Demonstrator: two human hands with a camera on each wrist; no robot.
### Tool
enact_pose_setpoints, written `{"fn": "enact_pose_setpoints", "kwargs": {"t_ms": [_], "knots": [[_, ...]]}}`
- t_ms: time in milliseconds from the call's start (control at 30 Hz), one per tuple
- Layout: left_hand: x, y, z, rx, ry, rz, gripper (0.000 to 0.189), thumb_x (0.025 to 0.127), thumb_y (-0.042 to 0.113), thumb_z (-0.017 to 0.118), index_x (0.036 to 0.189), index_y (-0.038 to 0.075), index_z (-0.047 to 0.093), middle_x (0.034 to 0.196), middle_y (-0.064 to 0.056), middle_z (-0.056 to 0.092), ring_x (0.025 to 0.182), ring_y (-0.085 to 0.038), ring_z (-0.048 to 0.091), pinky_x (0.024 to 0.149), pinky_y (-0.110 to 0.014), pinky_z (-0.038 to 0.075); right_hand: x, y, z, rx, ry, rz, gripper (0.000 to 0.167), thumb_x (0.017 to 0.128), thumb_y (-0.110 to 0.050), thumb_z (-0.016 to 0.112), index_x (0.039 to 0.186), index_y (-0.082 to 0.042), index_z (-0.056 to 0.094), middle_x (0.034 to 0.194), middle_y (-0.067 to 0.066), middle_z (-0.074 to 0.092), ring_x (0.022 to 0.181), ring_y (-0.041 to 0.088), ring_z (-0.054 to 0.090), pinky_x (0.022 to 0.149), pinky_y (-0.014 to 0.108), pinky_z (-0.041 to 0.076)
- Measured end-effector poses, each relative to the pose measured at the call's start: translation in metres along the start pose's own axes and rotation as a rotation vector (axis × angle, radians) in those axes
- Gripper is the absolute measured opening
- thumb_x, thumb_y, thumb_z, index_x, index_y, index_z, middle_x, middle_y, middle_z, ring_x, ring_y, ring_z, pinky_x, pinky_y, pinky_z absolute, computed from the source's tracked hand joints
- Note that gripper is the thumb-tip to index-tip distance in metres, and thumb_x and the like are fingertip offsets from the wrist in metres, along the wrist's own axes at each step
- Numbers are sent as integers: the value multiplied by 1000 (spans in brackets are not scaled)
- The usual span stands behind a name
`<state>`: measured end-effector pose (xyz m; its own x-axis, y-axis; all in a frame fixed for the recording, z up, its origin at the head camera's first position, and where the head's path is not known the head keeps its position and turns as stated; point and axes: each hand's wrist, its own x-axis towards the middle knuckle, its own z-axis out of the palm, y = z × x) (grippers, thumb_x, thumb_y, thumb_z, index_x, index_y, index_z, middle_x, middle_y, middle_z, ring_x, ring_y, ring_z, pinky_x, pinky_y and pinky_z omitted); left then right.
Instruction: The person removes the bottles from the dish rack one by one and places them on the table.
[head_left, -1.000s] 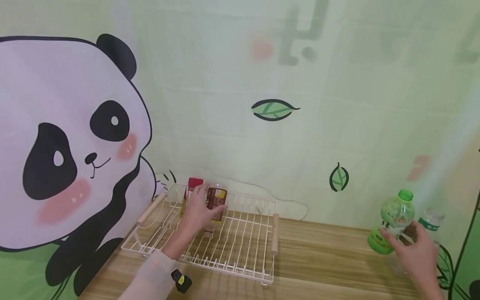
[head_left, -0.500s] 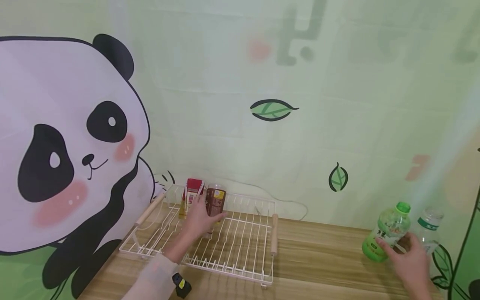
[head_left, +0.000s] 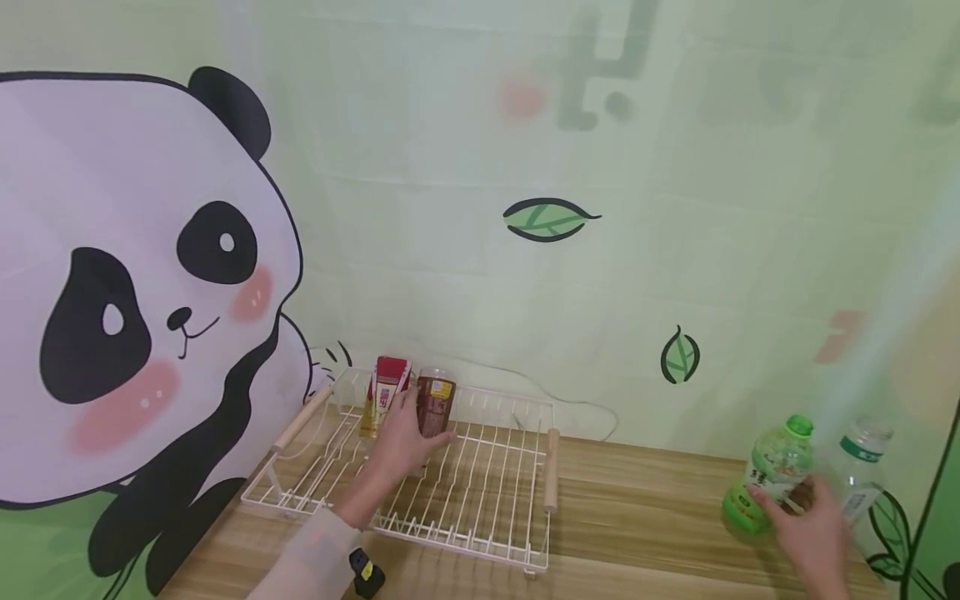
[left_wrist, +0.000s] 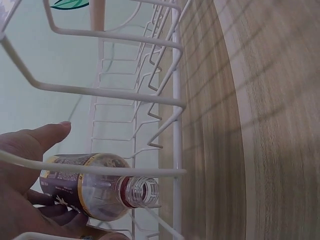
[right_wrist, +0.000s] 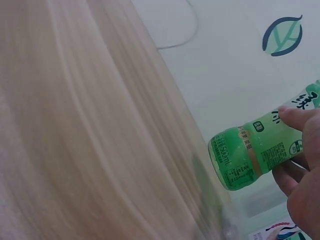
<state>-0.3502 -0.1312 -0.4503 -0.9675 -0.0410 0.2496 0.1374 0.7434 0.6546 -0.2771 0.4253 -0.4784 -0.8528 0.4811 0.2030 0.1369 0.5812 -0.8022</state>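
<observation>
In the head view my left hand (head_left: 405,437) reaches over the white wire rack (head_left: 480,542), beside a brown-labelled plastic bottle (head_left: 435,406). The left wrist view shows that bottle (left_wrist: 85,187) upside down, its uncapped neck toward the table. My left fingers lie behind it, while the thumb stands away; contact is unclear. A red-and-white container (head_left: 390,379) stands just left of it. On the right, my right hand (head_left: 810,525) grips a green drink bottle (head_left: 776,467) between thumb and fingers. The bottle leans slightly, green end up; whether its base touches the table cannot be told.
A clear bottle with a green label (head_left: 861,454) stands behind my right hand. The rack has wooden handles (head_left: 551,471) at its sides. A thin cable (head_left: 581,402) runs along the wall behind. Wood-grain table (head_left: 637,508) lies between rack and green bottle.
My right hand has brought the green bottle lower and somewhat left. My left hand has barely moved, its fingers dropping slightly so that more of the red-and-white container shows.
</observation>
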Motion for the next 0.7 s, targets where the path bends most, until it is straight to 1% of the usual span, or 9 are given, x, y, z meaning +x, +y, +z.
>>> {"fn": "enact_pose_setpoints", "kwargs": {"t_ms": [33,133,267,500,700], "knots": [[0,0,0,-2,3,6,107,88,41,88,163,-6,28,165,-30,32,145,-50,43,111,-65,46,1,1,1,8,-4,5,86,98,-44,76,155,8,38,150,40,46,136,57,46,108,67,44],[0,-1,0,-9,16,24,103,89,37,89,161,-7,30,163,-31,34,143,-51,45,110,-65,46,1,3,3,11,-7,16,85,99,-42,75,155,9,36,151,40,45,138,58,45,110,68,42],[1,-3,0,-7,27,31,101,89,34,89,161,-7,31,160,-31,37,141,-51,47,109,-64,48,2,7,5,14,-18,29,86,99,-42,74,156,9,34,151,40,44,138,57,45,110,67,42],[2,-4,2,-29,13,-7,100,90,32,88,162,-6,30,157,-32,41,140,-49,48,110,-63,47,3,12,5,-4,-58,58,89,101,-43,73,158,10,29,153,43,40,139,60,41,112,69,40],[2,-3,3,2,15,-16,97,90,31,87,159,-10,33,154,-33,44,138,-48,49,111,-62,47,4,15,6,-21,-59,53,88,102,-42,71,158,11,29,152,43,40,138,60,42,112,68,40]]}}
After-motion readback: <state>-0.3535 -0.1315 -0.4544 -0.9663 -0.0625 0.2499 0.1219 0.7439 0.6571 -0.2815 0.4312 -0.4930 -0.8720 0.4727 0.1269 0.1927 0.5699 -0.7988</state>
